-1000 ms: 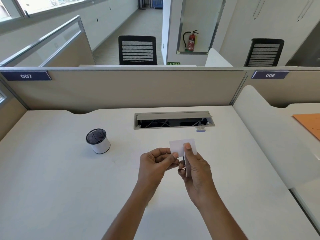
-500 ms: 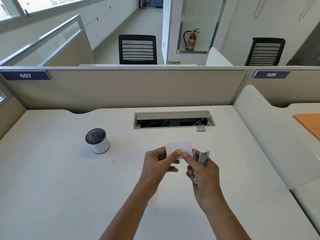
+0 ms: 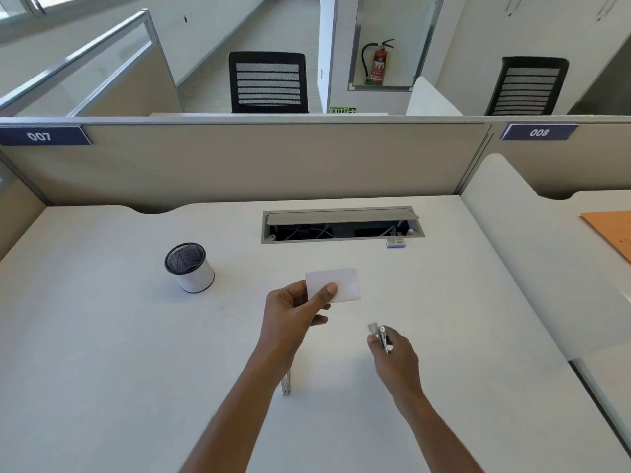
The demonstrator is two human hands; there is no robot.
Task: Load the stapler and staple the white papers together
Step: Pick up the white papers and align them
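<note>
The left hand (image 3: 293, 312) pinches the white papers (image 3: 336, 285) at their left edge, thumb on top, and holds them just above the desk (image 3: 102, 336). The right hand (image 3: 397, 356) curls round the small stapler (image 3: 382, 336), low and well apart from the papers.

A pinch at 1 edge is loose. The sheets could fan or slide out of line, and a staple driven then would fix them crooked (whether 1 is already in, I cannot tell).

A small metal strip (image 3: 286, 384) lies on the desk by the left forearm, and a sweep of that arm could knock it away.

A mesh pen cup (image 3: 189, 268) stands to the left. A small box (image 3: 395, 243) sits by the cable tray (image 3: 341, 225), and an orange folder (image 3: 611, 233) lies far right. None of these blocks the hands.
</note>
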